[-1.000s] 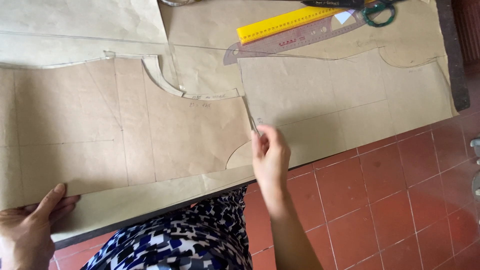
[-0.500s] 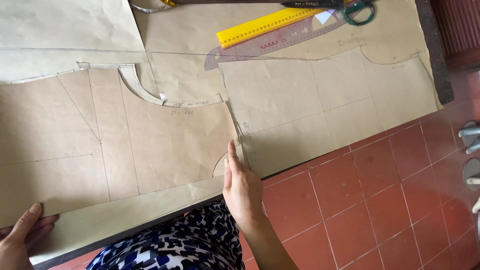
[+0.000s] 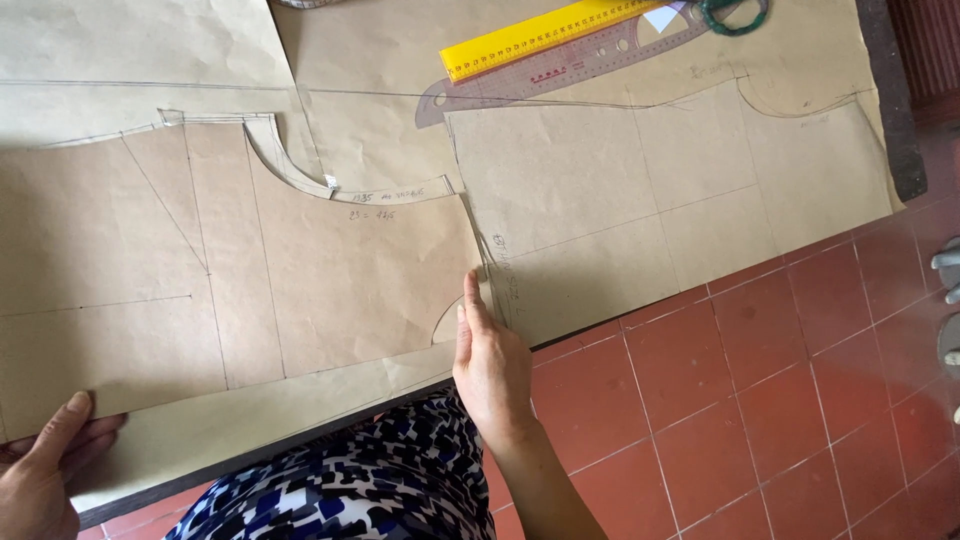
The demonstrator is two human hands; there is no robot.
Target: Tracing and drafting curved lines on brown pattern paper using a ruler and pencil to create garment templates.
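Note:
A cut brown paper pattern piece (image 3: 250, 270) with pencil lines and a curved neckline lies on larger brown paper (image 3: 640, 190) on a dark table. My left hand (image 3: 45, 470) grips the pattern's near left corner, thumb on top. My right hand (image 3: 492, 365) rests flat at the pattern's near right edge, fingers pointing away beside the curved armhole cut. No tool shows in that hand.
A yellow ruler (image 3: 545, 35) and a clear curved ruler (image 3: 600, 60) lie at the far side, with green-handled scissors (image 3: 735, 12) beyond. The table's dark edge (image 3: 900, 120) runs on the right. Red floor tiles (image 3: 760, 400) lie below. My patterned clothing (image 3: 360, 490) is near.
My right hand, which pinched a thin pencil-like tool a second ago, has flattened onto the paper edge. The view has shifted, so the paper sits further right in frame.

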